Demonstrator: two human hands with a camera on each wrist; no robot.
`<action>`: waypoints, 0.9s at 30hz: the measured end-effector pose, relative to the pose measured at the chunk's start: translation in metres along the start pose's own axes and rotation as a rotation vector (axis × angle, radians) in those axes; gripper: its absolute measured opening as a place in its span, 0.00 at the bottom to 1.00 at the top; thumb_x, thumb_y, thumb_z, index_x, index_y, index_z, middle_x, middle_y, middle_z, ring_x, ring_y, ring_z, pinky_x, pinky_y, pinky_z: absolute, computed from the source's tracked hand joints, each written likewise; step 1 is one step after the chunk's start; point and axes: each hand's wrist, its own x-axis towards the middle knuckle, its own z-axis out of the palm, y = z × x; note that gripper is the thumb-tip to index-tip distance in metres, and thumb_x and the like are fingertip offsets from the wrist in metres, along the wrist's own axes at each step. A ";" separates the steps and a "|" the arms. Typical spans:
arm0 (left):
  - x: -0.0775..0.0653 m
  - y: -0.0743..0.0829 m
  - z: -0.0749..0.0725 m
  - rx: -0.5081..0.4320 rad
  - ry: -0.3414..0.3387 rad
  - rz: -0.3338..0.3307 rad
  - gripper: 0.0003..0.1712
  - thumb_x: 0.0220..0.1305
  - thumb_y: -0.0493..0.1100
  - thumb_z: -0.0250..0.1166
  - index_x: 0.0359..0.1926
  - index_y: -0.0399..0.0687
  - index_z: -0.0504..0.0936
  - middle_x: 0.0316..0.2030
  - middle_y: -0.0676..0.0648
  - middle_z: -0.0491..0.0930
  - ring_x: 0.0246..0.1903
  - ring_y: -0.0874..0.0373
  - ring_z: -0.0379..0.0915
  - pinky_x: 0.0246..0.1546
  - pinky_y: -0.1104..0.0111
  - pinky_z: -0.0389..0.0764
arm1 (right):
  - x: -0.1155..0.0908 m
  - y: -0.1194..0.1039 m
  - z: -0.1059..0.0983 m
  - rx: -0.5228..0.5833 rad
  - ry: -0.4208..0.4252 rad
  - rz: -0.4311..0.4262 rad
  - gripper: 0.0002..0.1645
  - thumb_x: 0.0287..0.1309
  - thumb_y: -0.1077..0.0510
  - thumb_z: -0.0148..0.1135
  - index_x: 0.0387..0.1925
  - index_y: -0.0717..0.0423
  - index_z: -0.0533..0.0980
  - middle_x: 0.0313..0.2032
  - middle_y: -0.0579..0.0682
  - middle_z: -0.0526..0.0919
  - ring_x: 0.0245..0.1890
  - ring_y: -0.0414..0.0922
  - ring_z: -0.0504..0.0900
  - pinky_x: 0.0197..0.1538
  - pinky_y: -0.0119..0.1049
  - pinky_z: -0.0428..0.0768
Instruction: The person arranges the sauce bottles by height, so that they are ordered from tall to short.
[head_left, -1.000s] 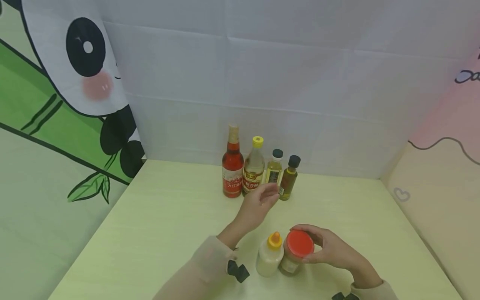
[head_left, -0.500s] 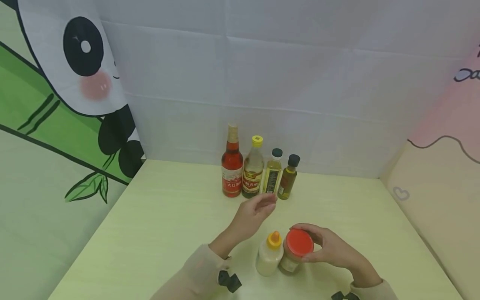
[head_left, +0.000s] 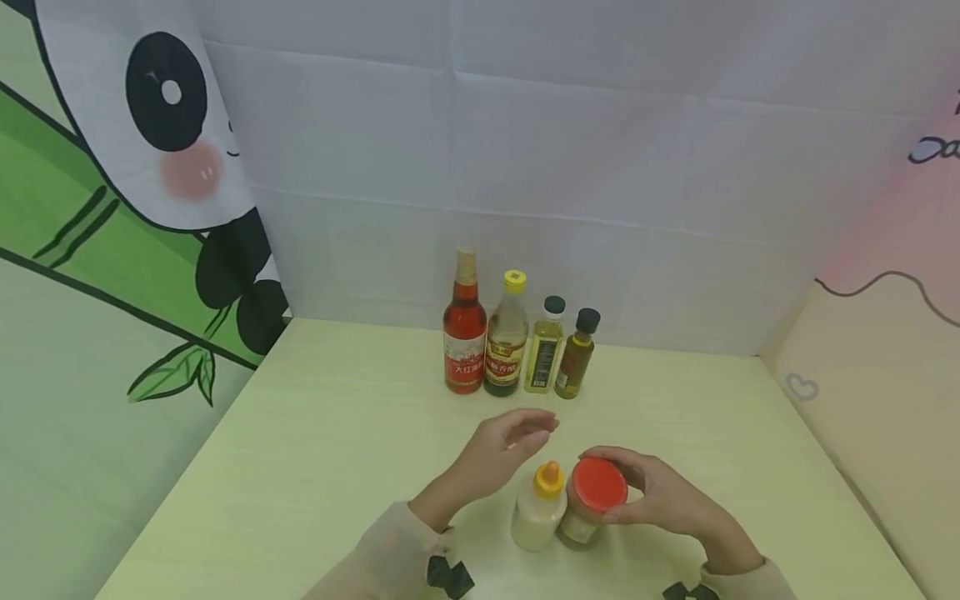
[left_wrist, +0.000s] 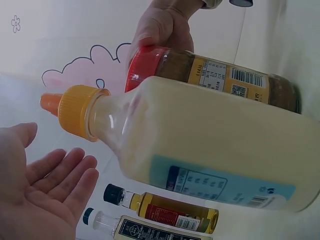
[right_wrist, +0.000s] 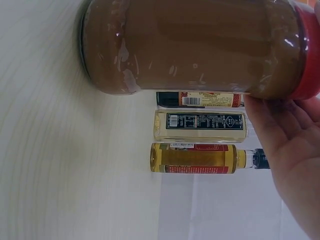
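Note:
My right hand (head_left: 663,497) grips a jar (head_left: 581,527) by its red lid, thumb on the near side and fingers round the far side. The right wrist view shows the brown paste inside the jar (right_wrist: 195,47). Standing against the jar's left side is a squeeze bottle (head_left: 536,521) of pale cream sauce with an orange nozzle cap. My left hand (head_left: 498,454) holds nothing and hovers behind and left of that bottle. Its fingers are relaxed in the left wrist view, with the palm (left_wrist: 47,200) near the orange cap (left_wrist: 77,111).
Along the back of the table (head_left: 337,417) stands a row: a tall red bottle (head_left: 465,346), a yellow-capped bottle (head_left: 507,350), a square oil bottle (head_left: 544,354) and a small dark-capped oil bottle (head_left: 576,362). A pale cloth wall (head_left: 480,150) rises behind them.
My left hand has drawn back from the row of bottles towards me, uncovering the square oil bottle. My right hand and the jar have stayed in place.

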 end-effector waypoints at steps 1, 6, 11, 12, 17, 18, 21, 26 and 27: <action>-0.001 -0.001 0.000 0.000 -0.009 0.006 0.19 0.74 0.45 0.56 0.60 0.43 0.75 0.54 0.49 0.80 0.53 0.58 0.75 0.54 0.68 0.75 | 0.000 0.000 0.000 0.000 0.000 0.000 0.38 0.52 0.62 0.73 0.63 0.62 0.69 0.57 0.53 0.77 0.57 0.41 0.74 0.59 0.31 0.69; -0.006 -0.007 0.001 0.005 -0.032 -0.002 0.20 0.74 0.48 0.56 0.60 0.45 0.75 0.54 0.52 0.79 0.53 0.60 0.75 0.55 0.66 0.74 | 0.001 0.002 0.000 -0.003 -0.007 0.006 0.37 0.53 0.61 0.73 0.64 0.62 0.68 0.57 0.53 0.77 0.57 0.41 0.74 0.58 0.32 0.70; -0.011 -0.008 0.002 0.000 -0.039 -0.010 0.21 0.74 0.49 0.56 0.60 0.45 0.75 0.54 0.52 0.79 0.54 0.60 0.75 0.56 0.66 0.73 | 0.001 0.001 0.000 0.000 -0.011 0.015 0.37 0.53 0.61 0.72 0.64 0.61 0.69 0.57 0.53 0.77 0.57 0.42 0.74 0.58 0.32 0.70; -0.012 -0.008 0.002 -0.004 -0.041 -0.009 0.21 0.73 0.49 0.56 0.60 0.44 0.75 0.54 0.51 0.79 0.54 0.59 0.75 0.56 0.65 0.73 | 0.001 0.001 0.000 0.001 -0.011 0.018 0.37 0.53 0.61 0.72 0.63 0.61 0.69 0.57 0.53 0.77 0.57 0.42 0.74 0.58 0.32 0.70; -0.018 -0.005 0.003 -0.007 -0.064 0.006 0.21 0.72 0.47 0.58 0.60 0.42 0.75 0.54 0.49 0.79 0.54 0.53 0.75 0.56 0.62 0.74 | 0.001 -0.002 -0.001 0.003 -0.009 0.026 0.37 0.53 0.61 0.72 0.63 0.61 0.69 0.57 0.54 0.76 0.57 0.42 0.74 0.58 0.32 0.70; -0.019 -0.005 0.003 -0.004 -0.066 0.009 0.21 0.71 0.46 0.59 0.60 0.42 0.76 0.54 0.49 0.80 0.54 0.53 0.75 0.56 0.61 0.74 | 0.001 -0.002 -0.001 0.003 -0.009 0.027 0.37 0.53 0.61 0.72 0.63 0.61 0.69 0.57 0.54 0.76 0.57 0.42 0.74 0.58 0.32 0.70; -0.020 -0.006 0.003 0.015 -0.069 0.006 0.21 0.69 0.47 0.62 0.59 0.44 0.77 0.53 0.52 0.80 0.54 0.54 0.75 0.56 0.61 0.74 | 0.001 -0.003 -0.001 0.004 -0.007 0.025 0.37 0.53 0.62 0.72 0.63 0.62 0.69 0.57 0.55 0.76 0.56 0.42 0.75 0.58 0.32 0.70; -0.022 -0.010 0.004 0.027 -0.078 -0.022 0.21 0.65 0.47 0.66 0.57 0.47 0.79 0.52 0.57 0.79 0.54 0.55 0.74 0.57 0.61 0.73 | 0.001 -0.003 -0.001 0.011 -0.011 0.023 0.36 0.54 0.62 0.72 0.63 0.62 0.69 0.57 0.54 0.77 0.57 0.42 0.74 0.58 0.31 0.70; -0.023 -0.011 0.004 0.026 -0.079 -0.021 0.21 0.64 0.47 0.67 0.57 0.47 0.79 0.52 0.57 0.79 0.54 0.54 0.74 0.57 0.61 0.73 | 0.001 -0.003 -0.001 0.012 -0.012 0.022 0.36 0.54 0.62 0.72 0.63 0.61 0.69 0.57 0.54 0.77 0.57 0.42 0.74 0.58 0.31 0.70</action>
